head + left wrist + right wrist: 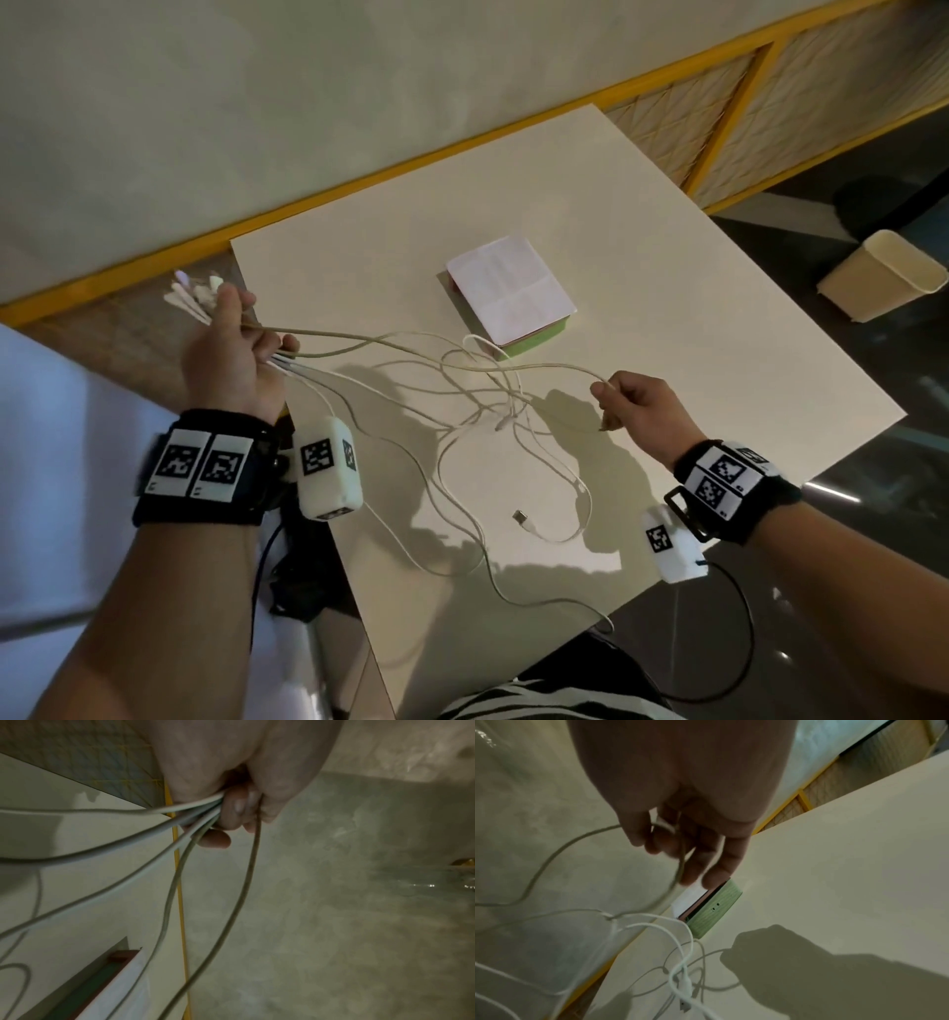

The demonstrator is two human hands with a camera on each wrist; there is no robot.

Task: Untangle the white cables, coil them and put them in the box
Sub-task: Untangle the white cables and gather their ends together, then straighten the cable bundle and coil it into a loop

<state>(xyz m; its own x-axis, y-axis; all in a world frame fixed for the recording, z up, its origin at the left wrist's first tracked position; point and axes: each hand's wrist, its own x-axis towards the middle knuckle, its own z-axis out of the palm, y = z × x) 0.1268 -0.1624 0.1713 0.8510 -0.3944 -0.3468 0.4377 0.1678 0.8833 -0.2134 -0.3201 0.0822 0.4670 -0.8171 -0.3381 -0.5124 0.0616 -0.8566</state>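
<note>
Several white cables [493, 411] lie tangled in the middle of the cream table [719, 334]. My left hand [257, 329] is raised over the table's left edge and grips a bundle of them, their plug ends [195, 298] fanning out past the fist. In the left wrist view its curled fingers [231, 815] clamp the cables [159, 850]. My right hand [606, 406] pinches one cable that runs taut across to the left hand; that cable [680, 862] passes between its fingers [718, 862]. The green box [534, 344], covered by a white sheet, sits behind the tangle.
A loose USB plug [521, 516] lies near the table's front, and one cable trails over the front edge [590, 611]. A beige bin [883, 282] stands on the dark floor to the right. A yellow-framed partition [719, 103] runs behind the table.
</note>
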